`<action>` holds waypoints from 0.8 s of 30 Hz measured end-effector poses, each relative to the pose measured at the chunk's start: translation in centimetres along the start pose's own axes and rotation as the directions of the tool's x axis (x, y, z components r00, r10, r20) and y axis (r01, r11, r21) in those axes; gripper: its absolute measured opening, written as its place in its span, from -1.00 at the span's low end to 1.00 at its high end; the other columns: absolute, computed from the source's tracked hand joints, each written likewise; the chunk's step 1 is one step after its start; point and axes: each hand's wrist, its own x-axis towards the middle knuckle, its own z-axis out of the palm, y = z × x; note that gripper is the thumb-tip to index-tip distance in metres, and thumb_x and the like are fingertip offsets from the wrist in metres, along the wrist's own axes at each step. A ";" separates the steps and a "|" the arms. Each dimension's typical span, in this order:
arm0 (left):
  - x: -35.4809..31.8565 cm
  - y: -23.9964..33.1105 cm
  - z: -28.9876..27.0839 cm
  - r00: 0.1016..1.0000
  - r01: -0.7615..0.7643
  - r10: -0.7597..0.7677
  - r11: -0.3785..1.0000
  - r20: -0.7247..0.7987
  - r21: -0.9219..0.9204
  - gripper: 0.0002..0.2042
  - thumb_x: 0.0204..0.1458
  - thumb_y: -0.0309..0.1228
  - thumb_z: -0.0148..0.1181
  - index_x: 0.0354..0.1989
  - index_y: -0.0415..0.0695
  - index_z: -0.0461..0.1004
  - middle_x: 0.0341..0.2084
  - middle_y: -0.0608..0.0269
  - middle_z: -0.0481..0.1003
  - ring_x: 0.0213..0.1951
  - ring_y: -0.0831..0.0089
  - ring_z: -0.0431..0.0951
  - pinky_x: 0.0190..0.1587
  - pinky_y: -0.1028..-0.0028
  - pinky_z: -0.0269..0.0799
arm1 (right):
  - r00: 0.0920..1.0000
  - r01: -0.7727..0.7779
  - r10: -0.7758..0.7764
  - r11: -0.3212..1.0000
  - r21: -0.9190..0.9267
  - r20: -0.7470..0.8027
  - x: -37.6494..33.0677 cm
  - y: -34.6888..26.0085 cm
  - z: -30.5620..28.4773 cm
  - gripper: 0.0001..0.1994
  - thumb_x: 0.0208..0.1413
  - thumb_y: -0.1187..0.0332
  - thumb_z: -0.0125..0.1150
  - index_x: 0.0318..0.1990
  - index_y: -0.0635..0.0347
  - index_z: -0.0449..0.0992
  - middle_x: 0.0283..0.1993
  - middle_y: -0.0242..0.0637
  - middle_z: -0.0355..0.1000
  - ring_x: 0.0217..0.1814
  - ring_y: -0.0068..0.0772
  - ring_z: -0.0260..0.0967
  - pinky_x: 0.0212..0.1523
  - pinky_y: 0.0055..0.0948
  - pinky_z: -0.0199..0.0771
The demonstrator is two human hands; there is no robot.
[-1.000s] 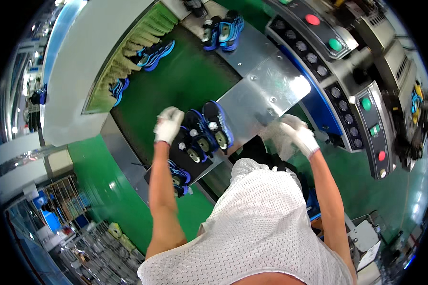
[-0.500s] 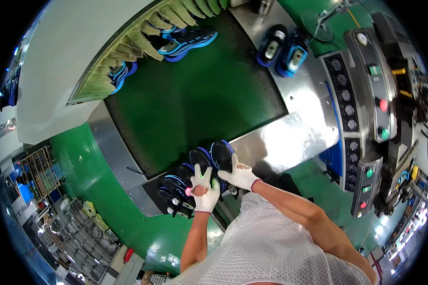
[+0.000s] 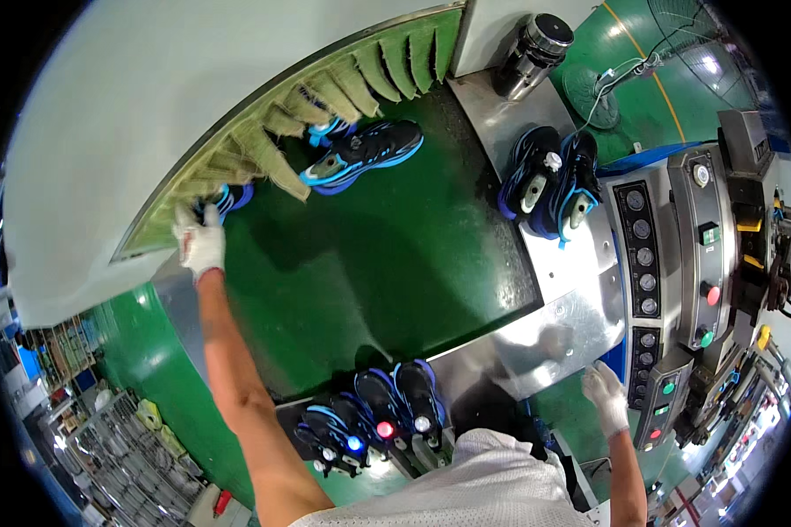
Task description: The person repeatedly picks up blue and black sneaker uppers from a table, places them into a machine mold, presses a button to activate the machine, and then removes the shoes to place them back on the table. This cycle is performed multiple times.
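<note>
My left hand [image 3: 200, 241], in a white knit glove, reaches to the far left with fingers apart. It is at a black-and-blue sports shoe [image 3: 230, 200] partly hidden under the hanging strips; whether they touch I cannot tell. My right hand [image 3: 605, 400], also gloved, is out at the right near the control boxes, fingers loosely extended and nothing visible in them. In front of my body stands a row of several dark shoes [image 3: 380, 400] with metal-toned inserts and round knobs. Another black-and-blue shoe [image 3: 365, 158] lies on the green belt [image 3: 369, 263], beside one half under the strips.
Green fabric strips [image 3: 360, 75] hang along the curved opening of a white machine housing [image 3: 193, 79]. Two shoes [image 3: 549, 184] and a steel flask [image 3: 536, 54] stand on the right metal ledge. Gauges [image 3: 646, 255] and buttoned control boxes [image 3: 707, 246] line the right side.
My left hand has left the front shoes and moved far left to the strips. My right hand has moved from those shoes out to the right. The view has shifted.
</note>
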 end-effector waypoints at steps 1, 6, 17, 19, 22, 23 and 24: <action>2.3 1.3 -0.5 0.982 0.094 -0.082 0.994 0.168 -0.062 -0.33 0.22 0.05 0.01 0.34 -0.24 0.27 0.29 -0.25 0.33 0.34 -0.19 0.26 0.33 0.02 0.22 | 0.989 -0.124 0.125 0.992 0.008 -0.077 -0.7 1.4 -2.6 -0.40 0.26 0.20 0.26 0.37 0.23 0.26 0.07 -0.22 0.51 0.04 -0.35 0.50 -0.01 -0.31 0.56; 4.6 -5.0 6.4 0.991 -0.119 0.124 0.987 0.045 -0.111 -0.53 0.34 -0.08 -0.14 0.16 -0.18 0.47 0.10 -0.26 0.45 0.18 -0.23 0.36 0.20 -0.02 0.29 | 0.791 -0.452 0.427 0.890 0.052 -0.439 -5.9 11.4 -9.4 -0.58 0.25 0.24 0.21 0.22 0.14 0.42 -0.21 -0.33 0.49 -0.30 -0.43 0.48 -0.37 -0.37 0.53; -24.5 7.1 -8.3 0.866 -0.376 0.486 0.790 0.120 -0.484 -0.77 0.07 -0.45 0.26 -0.10 -0.18 0.49 -0.15 -0.05 0.45 -0.07 -0.06 0.51 0.00 0.10 0.45 | 0.950 0.268 -0.220 0.939 -0.215 0.223 -6.0 -1.5 4.9 -0.30 0.15 0.08 0.32 0.32 0.39 0.33 0.19 0.02 0.52 0.27 -0.10 0.47 0.30 -0.29 0.39; -30.7 12.4 -12.5 0.684 -0.536 0.720 0.603 0.114 -0.591 -0.80 0.05 -0.41 0.28 -0.14 -0.10 0.53 -0.18 -0.02 0.50 -0.11 -0.01 0.53 -0.07 0.11 0.48 | 0.809 0.580 -0.426 0.689 -0.434 0.406 -8.4 -8.2 6.9 -0.17 0.10 0.01 0.32 0.39 0.40 0.19 0.35 0.15 0.32 0.44 0.02 0.26 0.42 -0.19 0.23; -40.0 22.2 -17.3 0.314 -0.568 0.940 0.297 0.132 -0.767 -0.77 0.01 -0.44 0.31 -0.13 -0.10 0.55 -0.20 0.01 0.53 -0.13 0.01 0.56 -0.07 0.14 0.50 | 0.602 0.707 -0.718 0.277 -0.651 0.349 -8.3 -6.6 9.2 -0.30 0.17 0.06 0.13 0.35 0.38 0.22 0.35 0.16 0.27 0.45 0.03 0.21 0.45 -0.16 0.13; -42.7 26.0 -21.1 0.214 -0.501 0.969 0.216 0.122 -0.838 -0.78 0.01 -0.46 0.31 -0.14 -0.14 0.55 -0.19 -0.01 0.53 -0.12 0.00 0.56 -0.07 0.17 0.51 | 0.621 0.619 -0.752 0.300 -0.725 0.219 -7.5 -5.7 8.5 -0.38 0.13 0.17 0.13 0.29 0.36 0.27 0.26 0.13 0.33 0.36 0.04 0.28 0.37 -0.13 0.23; -45.2 29.0 -23.6 0.128 -0.460 0.987 0.148 0.100 -0.876 -0.78 0.01 -0.49 0.31 -0.14 -0.17 0.56 -0.19 0.00 0.53 -0.12 0.03 0.57 -0.06 0.21 0.51 | 0.633 0.511 -0.770 0.339 -0.790 0.079 -6.9 -4.8 6.8 -0.46 0.10 0.27 0.14 0.22 0.34 0.32 0.18 0.10 0.39 0.26 0.05 0.36 0.28 -0.11 0.33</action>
